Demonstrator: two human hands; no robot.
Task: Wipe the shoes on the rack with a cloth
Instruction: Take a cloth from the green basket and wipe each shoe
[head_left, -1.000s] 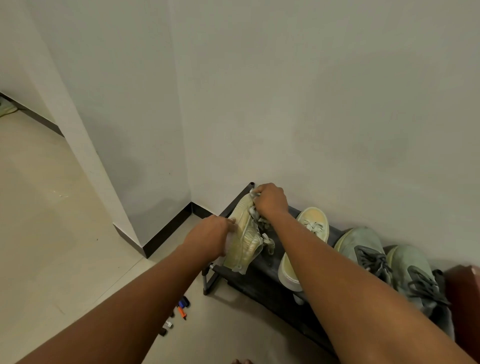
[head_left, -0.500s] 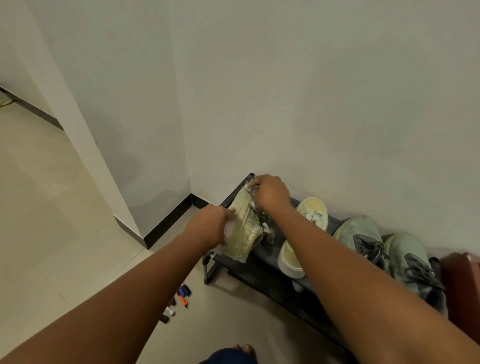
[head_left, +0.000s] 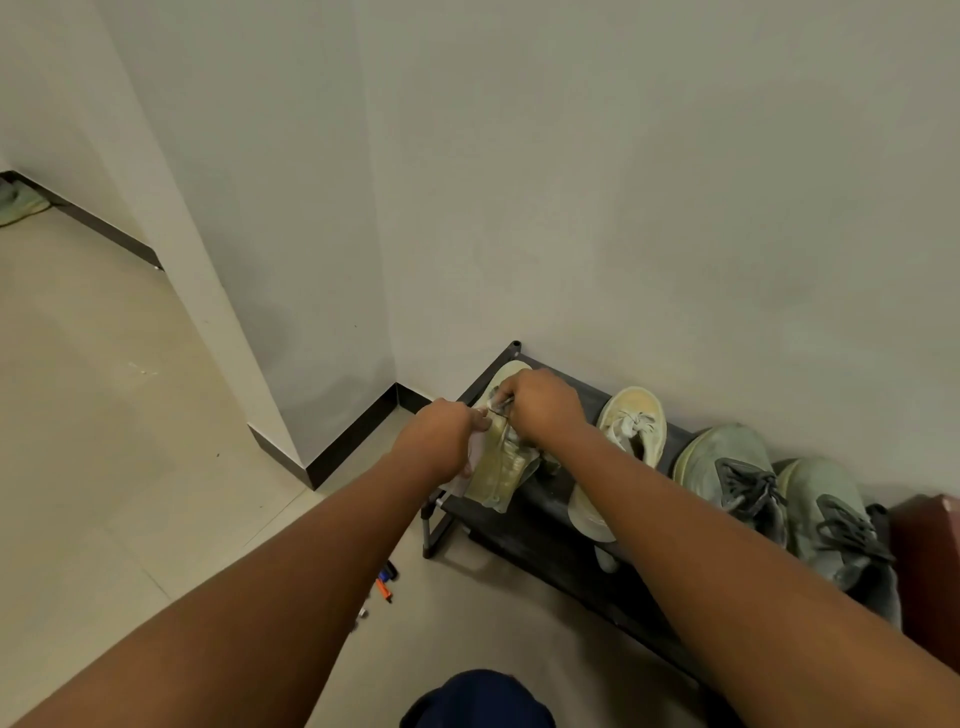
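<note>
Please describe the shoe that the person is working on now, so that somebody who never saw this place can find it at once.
Find the black rack against the wall, near the corner. Four shoes sit on it; take the leftmost, a pale yellow shoe between the left hand and right hand. Its twin lies untouched beside it, and the two grey shoes are further right.

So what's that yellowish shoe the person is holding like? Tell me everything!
The cream-yellow shoe is a worn, grubby-looking sneaker with pale laces, seemingly of fabric or soft leather. It is tipped on its side at the left end of the black rack, toe toward the wall, heel jutting over the front edge. The right hand grips it around the laces; the left hand presses a pale cloth against its side. Its matching shoe lies just to the right.
</note>
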